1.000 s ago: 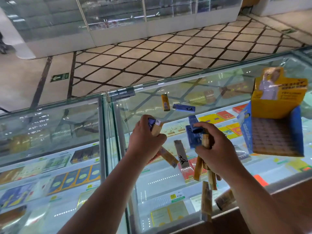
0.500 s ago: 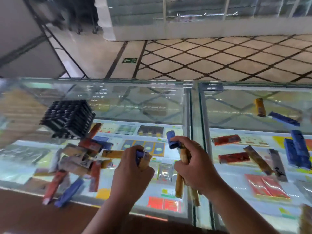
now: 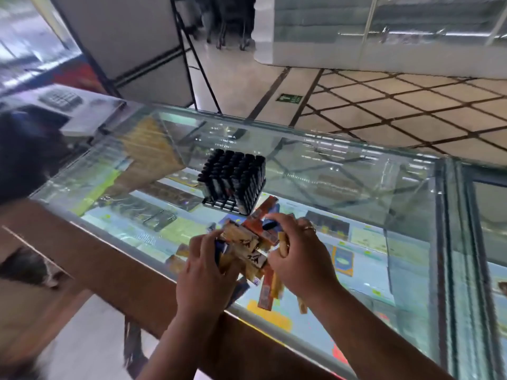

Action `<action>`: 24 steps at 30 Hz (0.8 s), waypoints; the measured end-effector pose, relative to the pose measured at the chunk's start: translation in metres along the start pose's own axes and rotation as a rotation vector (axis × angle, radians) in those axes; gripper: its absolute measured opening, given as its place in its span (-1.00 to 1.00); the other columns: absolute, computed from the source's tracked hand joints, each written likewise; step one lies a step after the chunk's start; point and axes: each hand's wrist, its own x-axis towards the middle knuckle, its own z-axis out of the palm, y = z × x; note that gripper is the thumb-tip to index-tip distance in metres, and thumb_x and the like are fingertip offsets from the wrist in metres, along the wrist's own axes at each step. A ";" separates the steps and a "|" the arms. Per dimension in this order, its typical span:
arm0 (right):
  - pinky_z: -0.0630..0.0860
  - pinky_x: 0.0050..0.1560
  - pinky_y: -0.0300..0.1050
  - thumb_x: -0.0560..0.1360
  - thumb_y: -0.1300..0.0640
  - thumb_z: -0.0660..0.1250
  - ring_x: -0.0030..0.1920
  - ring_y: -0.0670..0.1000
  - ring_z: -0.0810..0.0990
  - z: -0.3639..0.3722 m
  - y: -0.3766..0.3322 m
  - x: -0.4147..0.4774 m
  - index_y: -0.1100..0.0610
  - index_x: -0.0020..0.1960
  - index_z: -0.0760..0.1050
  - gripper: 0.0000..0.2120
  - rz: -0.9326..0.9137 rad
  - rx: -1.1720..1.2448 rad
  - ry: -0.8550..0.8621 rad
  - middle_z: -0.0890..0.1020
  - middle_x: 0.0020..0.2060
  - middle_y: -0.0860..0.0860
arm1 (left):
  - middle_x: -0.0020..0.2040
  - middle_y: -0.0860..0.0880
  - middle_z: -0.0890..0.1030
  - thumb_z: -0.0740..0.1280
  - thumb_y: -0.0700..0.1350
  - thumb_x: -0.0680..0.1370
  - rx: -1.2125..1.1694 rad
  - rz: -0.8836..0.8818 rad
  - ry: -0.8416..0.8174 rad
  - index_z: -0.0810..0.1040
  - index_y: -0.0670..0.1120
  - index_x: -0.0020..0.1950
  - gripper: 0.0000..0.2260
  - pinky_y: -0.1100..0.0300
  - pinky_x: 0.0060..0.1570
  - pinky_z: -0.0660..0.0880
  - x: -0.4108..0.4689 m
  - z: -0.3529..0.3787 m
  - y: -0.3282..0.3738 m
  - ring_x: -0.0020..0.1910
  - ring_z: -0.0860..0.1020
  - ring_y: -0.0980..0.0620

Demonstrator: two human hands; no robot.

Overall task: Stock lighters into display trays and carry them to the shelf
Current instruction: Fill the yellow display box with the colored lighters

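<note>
My left hand and my right hand are both over a heap of loose lighters on the glass counter. The lighters are tan, red and blue sticks. In my left hand I hold a few lighters, with a blue one showing between the fingers. My right hand grips several tan lighters that hang below the palm, and a dark blue one sticks out by the thumb. A black display tray packed with dark lighters stands just behind the heap.
The counter's wooden front edge runs diagonally below my hands. A tan box lies on the glass at the left, with a keypad device beyond it. Tiled floor and a black sign stand lie behind the counter.
The view has swung left along the counter. Both hands, still holding lighters, have come down onto the heap beside the black tray. The yellow and blue display box has left the view.
</note>
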 end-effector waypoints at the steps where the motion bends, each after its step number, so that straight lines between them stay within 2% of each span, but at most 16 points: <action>1: 0.46 -0.20 -0.11 0.33 0.13 0.33 -0.09 0.07 0.55 0.005 -0.002 0.004 -0.23 0.32 0.37 -0.41 -0.003 -0.039 0.008 0.43 0.00 -0.05 | 0.19 -0.02 0.47 0.33 0.07 0.41 0.016 0.004 0.016 0.42 0.04 0.35 -0.49 0.14 -0.06 0.34 0.004 0.000 -0.004 0.08 0.57 -0.16; 4: 0.55 -0.17 0.02 0.35 0.06 0.30 0.02 0.16 0.51 0.019 -0.001 0.012 -0.18 0.38 0.32 -0.40 -0.002 -0.199 0.028 0.44 0.09 0.04 | 0.21 -0.06 0.50 0.19 0.15 0.42 0.098 0.057 0.040 0.44 -0.02 0.40 -0.43 0.07 0.08 0.34 0.013 0.007 -0.015 0.13 0.53 -0.16; 7: 0.55 -0.11 0.10 0.37 -0.11 0.22 0.02 0.19 0.47 0.029 0.007 0.014 -0.12 0.37 0.39 -0.45 -0.010 -0.324 0.091 0.53 0.05 0.07 | 0.35 -0.06 0.46 0.13 0.23 0.47 0.149 0.055 -0.003 0.35 -0.02 0.47 -0.38 -0.07 0.29 0.31 0.019 0.016 -0.019 0.28 0.44 -0.18; 9: 0.45 0.09 0.14 0.42 -0.26 0.08 0.19 0.18 0.43 0.029 0.011 0.014 -0.17 0.41 0.33 -0.42 0.020 -0.352 0.064 0.53 0.19 0.05 | 0.42 -0.07 0.42 0.09 0.28 0.48 0.147 0.059 -0.029 0.30 -0.04 0.50 -0.33 -0.09 0.35 0.27 0.022 0.017 -0.019 0.37 0.38 -0.16; 11: 0.25 0.31 0.17 0.44 -0.34 -0.06 0.40 0.10 0.23 0.027 0.017 0.015 -0.25 0.47 0.17 -0.39 0.059 -0.290 -0.036 0.37 0.39 -0.01 | 0.49 -0.06 0.34 0.04 0.34 0.47 0.145 0.073 -0.064 0.24 -0.04 0.54 -0.27 -0.08 0.41 0.20 0.025 0.017 -0.018 0.45 0.30 -0.12; 13: 0.15 0.37 0.13 0.46 -0.34 -0.03 0.46 0.04 0.15 0.021 0.020 0.014 -0.26 0.46 0.19 -0.42 0.048 -0.163 -0.012 0.31 0.42 -0.06 | 0.52 -0.09 0.30 0.01 0.35 0.49 0.154 0.108 -0.060 0.21 -0.06 0.55 -0.27 -0.11 0.44 0.16 0.025 0.016 -0.018 0.49 0.24 -0.13; 17: 0.20 0.37 0.04 0.48 -0.27 0.04 0.41 -0.01 0.27 0.001 0.033 0.000 -0.17 0.38 0.36 -0.49 0.051 -0.026 0.140 0.39 0.37 -0.08 | 0.47 -0.13 0.35 0.03 0.32 0.55 0.122 0.231 0.012 0.29 -0.07 0.48 -0.36 -0.11 0.41 0.12 0.018 0.017 -0.003 0.45 0.28 -0.19; 21: 0.28 0.32 0.08 0.50 -0.17 0.15 0.35 0.06 0.39 -0.035 0.066 -0.032 -0.10 0.34 0.39 -0.56 0.055 -0.120 0.268 0.46 0.32 -0.05 | 0.44 -0.13 0.38 0.13 0.23 0.54 -0.020 0.360 0.046 0.36 -0.04 0.40 -0.48 -0.08 0.39 0.15 0.008 0.025 0.038 0.42 0.30 -0.19; 24: 0.22 0.29 -0.01 0.47 -0.15 0.17 0.30 0.11 0.43 -0.075 0.099 -0.067 -0.09 0.32 0.40 -0.57 0.143 -0.220 0.343 0.46 0.30 -0.02 | 0.41 -0.15 0.43 0.18 0.15 0.54 -0.119 0.545 0.008 0.38 -0.03 0.37 -0.55 -0.14 0.36 0.27 -0.005 0.043 0.087 0.38 0.38 -0.24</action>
